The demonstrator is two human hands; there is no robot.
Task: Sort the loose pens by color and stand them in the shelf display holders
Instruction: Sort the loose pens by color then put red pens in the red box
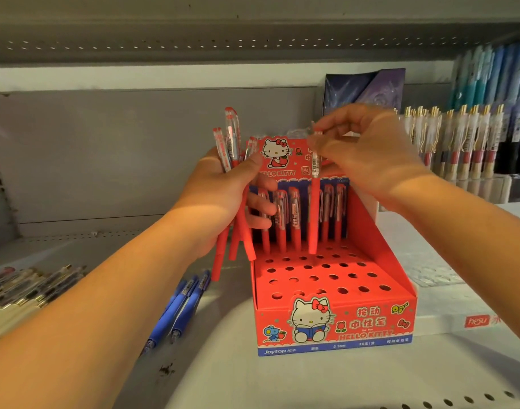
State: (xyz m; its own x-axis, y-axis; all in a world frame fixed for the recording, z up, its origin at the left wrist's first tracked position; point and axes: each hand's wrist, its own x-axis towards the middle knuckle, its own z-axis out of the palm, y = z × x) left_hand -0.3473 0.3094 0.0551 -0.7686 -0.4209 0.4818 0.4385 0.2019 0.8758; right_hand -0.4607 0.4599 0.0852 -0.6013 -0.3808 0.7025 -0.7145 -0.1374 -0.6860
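Note:
A red cardboard display holder (335,314) with rows of round holes stands on the shelf. Several red pens (294,219) stand upright in its back row. My left hand (220,196) grips a bundle of red pens (235,237) just left of the holder, their clear caps pointing up. My right hand (368,154) pinches one red pen (314,208) by its top and holds it upright, its tip just above a hole in a back row. A few blue pens (179,305) lie loose on the shelf to the left.
A heap of clear and gold-trimmed pens (25,290) lies at the far left of the shelf. More pens stand in clear holders (465,143) at the back right. A dark purple package (362,90) stands behind the red holder. The shelf above hangs low overhead.

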